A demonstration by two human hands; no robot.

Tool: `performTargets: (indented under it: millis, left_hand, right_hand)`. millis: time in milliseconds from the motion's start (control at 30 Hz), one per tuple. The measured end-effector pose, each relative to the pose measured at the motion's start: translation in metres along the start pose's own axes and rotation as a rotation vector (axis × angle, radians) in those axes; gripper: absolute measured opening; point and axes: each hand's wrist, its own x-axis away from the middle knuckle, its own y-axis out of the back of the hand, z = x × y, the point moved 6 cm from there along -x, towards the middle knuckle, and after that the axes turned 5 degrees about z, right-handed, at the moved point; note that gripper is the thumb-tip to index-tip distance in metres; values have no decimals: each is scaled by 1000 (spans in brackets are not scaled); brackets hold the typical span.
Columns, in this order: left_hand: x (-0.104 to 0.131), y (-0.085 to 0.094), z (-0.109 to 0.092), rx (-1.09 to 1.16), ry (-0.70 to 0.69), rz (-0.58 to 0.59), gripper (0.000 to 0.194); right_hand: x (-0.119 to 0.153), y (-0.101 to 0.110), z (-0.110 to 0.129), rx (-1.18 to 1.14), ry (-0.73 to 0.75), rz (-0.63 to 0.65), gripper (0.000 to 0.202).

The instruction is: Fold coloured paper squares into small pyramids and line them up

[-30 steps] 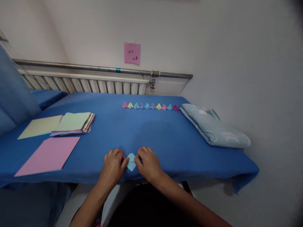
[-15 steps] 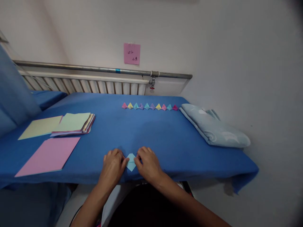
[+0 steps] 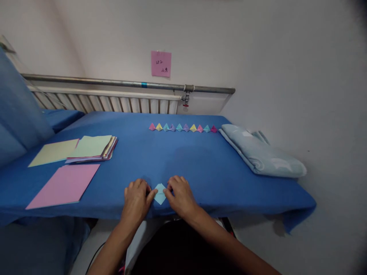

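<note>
A small light-blue folded paper (image 3: 159,194), diamond-shaped with a crease across it, lies near the front edge of the blue-covered table. My left hand (image 3: 137,198) pinches its left corner between thumb and curled fingers. On the opposite corner, my right hand (image 3: 181,195) grips the paper the same way. Farther back, a row of small folded paper pieces (image 3: 179,127) in pink, yellow, blue and purple runs from left to right.
To the left are a stack of coloured paper (image 3: 91,146), yellow sheets (image 3: 53,152) and pink sheets (image 3: 64,185). A folded pale-blue blanket (image 3: 263,154) lies at the right end. Behind the table run a radiator (image 3: 126,104) and a metal pipe (image 3: 103,81); a pink note (image 3: 161,64) hangs above.
The whole view has shifted slightly. Both hands keep their hold on the light-blue paper's corners, and the crease across it looks fainter.
</note>
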Motion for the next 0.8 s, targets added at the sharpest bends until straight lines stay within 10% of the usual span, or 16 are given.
performTargets:
  millis: [333,567,800]
  left_hand:
    - [-3,5,4,-41,-77,34,21]
    - [-31,10,-46,-44,-550,327,39]
    - [-51,5,-52,-23,-481,459,34]
  right_hand:
    - [5,5,-15,-37,-42,45,14]
    - [3,6,-15,-24,-39,56,11]
    - [6,10,-21,-111,-67,-5,12]
